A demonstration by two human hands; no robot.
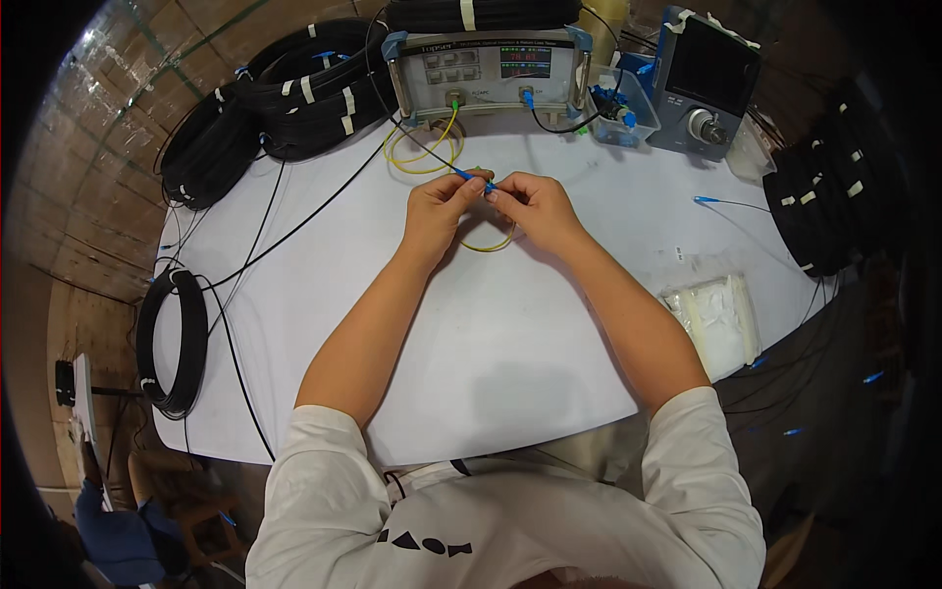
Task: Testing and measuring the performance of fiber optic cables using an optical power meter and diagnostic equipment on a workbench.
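My left hand (444, 206) and my right hand (535, 204) meet fingertip to fingertip over the white table (491, 344). Between them they pinch a small blue fibre connector (488, 186). A thin black cable with a blue end (459, 173) runs from the connector up to the grey test instrument (488, 69). A yellow fibre cable (424, 147) loops from the instrument's front and curves under my hands. Which hand carries which cable end I cannot tell.
Bundles of black coiled cable (275, 98) lie at the back left, another coil (173, 339) hangs at the table's left edge, more coils (829, 196) at the right. A blue-grey device with a screen (705, 83), a clear bag of white wipes (716, 319) and a loose blue-tipped cable (711, 201) are at the right.
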